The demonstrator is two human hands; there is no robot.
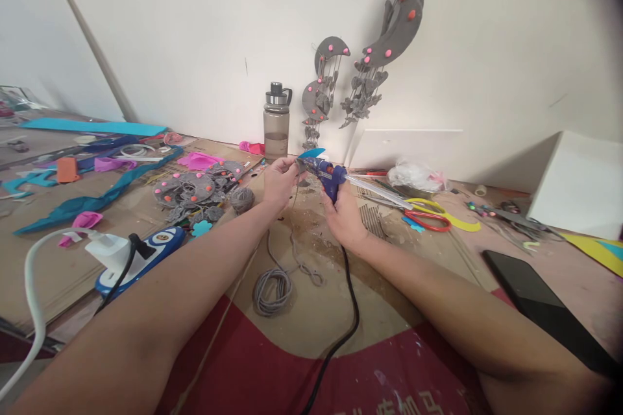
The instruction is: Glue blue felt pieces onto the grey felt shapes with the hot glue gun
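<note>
My right hand [345, 215] is wrapped round the grip of a blue hot glue gun [333, 180], with a clear glue stick [377, 191] poking out of its back. The gun's nozzle points left, at the fingers of my left hand [281, 183]. Pinched in those fingers is a small blue foam piece [311, 153], partly hidden by the hand and the gun. Grey yarn [293, 207] hangs down from my left fingertips to a loose coil [272, 292] on the cardboard. A black cord [351, 298] runs from the gun towards me.
Left lie grey crescent ornaments [187, 188], a yarn ball [242, 200] and a power strip [146, 259] with plugs. A water bottle [276, 123] stands behind. Grey crescent mobiles [399, 32] hang on the wall. Right are red-handled scissors [428, 222] and a phone [540, 305].
</note>
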